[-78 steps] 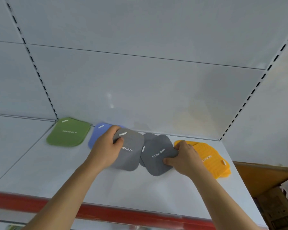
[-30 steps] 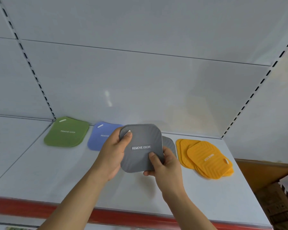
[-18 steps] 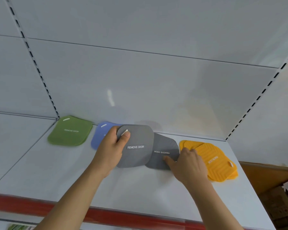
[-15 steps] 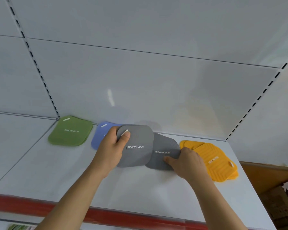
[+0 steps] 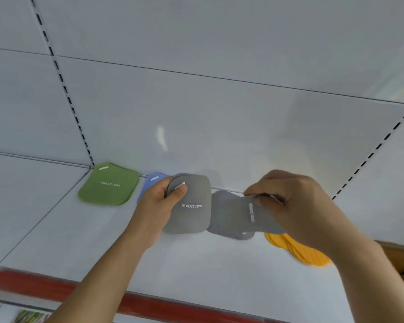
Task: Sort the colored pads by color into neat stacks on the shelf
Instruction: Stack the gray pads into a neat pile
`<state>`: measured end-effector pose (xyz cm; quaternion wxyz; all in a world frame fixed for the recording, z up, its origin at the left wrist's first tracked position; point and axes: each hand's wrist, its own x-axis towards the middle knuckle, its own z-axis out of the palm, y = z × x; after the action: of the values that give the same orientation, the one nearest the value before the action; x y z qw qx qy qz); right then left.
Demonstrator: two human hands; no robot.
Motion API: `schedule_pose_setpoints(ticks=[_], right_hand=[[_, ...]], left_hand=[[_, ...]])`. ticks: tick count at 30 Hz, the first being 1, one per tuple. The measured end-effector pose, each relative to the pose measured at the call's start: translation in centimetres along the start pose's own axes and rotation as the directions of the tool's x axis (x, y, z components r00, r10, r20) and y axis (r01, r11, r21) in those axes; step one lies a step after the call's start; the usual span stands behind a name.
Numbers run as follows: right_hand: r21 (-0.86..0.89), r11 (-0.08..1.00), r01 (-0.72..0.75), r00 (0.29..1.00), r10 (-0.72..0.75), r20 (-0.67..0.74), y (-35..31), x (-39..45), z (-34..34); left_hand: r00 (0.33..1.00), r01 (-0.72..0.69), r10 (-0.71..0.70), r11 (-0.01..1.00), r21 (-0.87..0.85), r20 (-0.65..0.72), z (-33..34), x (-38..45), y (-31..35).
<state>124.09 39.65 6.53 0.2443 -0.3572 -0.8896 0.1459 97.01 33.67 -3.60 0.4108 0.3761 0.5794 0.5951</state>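
My left hand (image 5: 160,205) grips a grey pad (image 5: 191,214) marked REMOVE ODOR by its upper left corner, thumb on top, just above the white shelf (image 5: 149,259). My right hand (image 5: 296,206) pinches a second grey pad (image 5: 260,216) by its edge and holds it lifted and tilted. Beneath that one a third grey pad (image 5: 224,214) lies on the shelf. A blue pad (image 5: 151,181) shows behind my left hand, mostly hidden. The green stack (image 5: 109,184) sits at the far left. The orange stack (image 5: 296,251) lies at the right, partly under my right forearm.
The shelf has a red front edge (image 5: 63,287) and a white back panel (image 5: 196,127) with slotted uprights. A brown cardboard box (image 5: 397,255) shows past the shelf's right end. Bare shelf surface lies in front of the pads.
My right hand has taken hold of the second grey pad and lifted it off the shelf, turning it. My left hand still holds its grey pad in about the same place.
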Motion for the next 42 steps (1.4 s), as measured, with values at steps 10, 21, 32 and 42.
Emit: schedule_pose_setpoints(ticks=[10, 21, 32, 42], right_hand=[[0.135, 0.987, 0.090, 0.993, -0.099, 0.064, -0.7, 4.3, 8.2], [0.206, 0.975, -0.085, 0.988, 0.109, -0.109, 2.0, 1.7, 10.7], [0.082, 0.961, 0.262, 0.965, -0.264, 0.006, 1.7, 4.0, 9.6], [0.036, 0.978, 0.205, 0.936, -0.185, -0.300, -1.0, 1.3, 13.2]], left_hand=[[0.951, 0.151, -0.130, 0.987, -0.056, 0.281, 1.4, -1.6, 0.4], [0.975, 0.159, -0.129, 0.973, -0.165, 0.178, 0.6, -2.2, -0.3], [0.964, 0.147, -0.079, 0.953, -0.264, 0.254, -0.7, -2.1, -1.3], [0.962, -0.226, 0.187, 0.954, 0.198, 0.197, -1.3, -3.5, -2.2]])
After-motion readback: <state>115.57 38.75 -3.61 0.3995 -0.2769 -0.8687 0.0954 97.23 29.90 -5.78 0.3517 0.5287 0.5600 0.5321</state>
